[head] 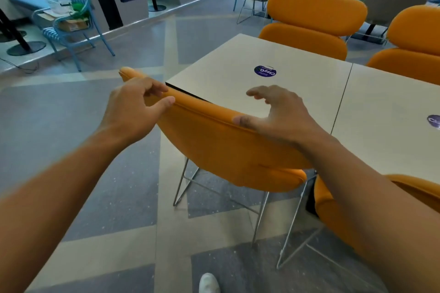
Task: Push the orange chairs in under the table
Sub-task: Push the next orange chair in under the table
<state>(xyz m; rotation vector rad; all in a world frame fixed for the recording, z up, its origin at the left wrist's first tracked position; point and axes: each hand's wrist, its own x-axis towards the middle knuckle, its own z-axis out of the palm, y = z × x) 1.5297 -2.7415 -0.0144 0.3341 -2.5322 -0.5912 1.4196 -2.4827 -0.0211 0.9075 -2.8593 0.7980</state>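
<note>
The nearest orange chair (214, 147) stands at the corner of the pale table (228, 74), its backrest top against the table edge and its seat hidden below. My left hand (138, 104) pinches the backrest's top rim near its left end, thumb on the near side and fingers curled over. My right hand (283, 114) has its thumb on the rim further right, with its fingers spread loosely above the tabletop. A second orange chair (333, 204) at the near right is partly hidden by my right arm. Two more orange chairs (316, 14) (416, 38) stand at the table's far side.
A blue wire chair (71, 31) holding a box and bags stands at the left by a raised booth platform. Grey and blue chairs fill the back right. Bare patterned floor lies left of the table. My white shoe (208, 283) shows at the bottom.
</note>
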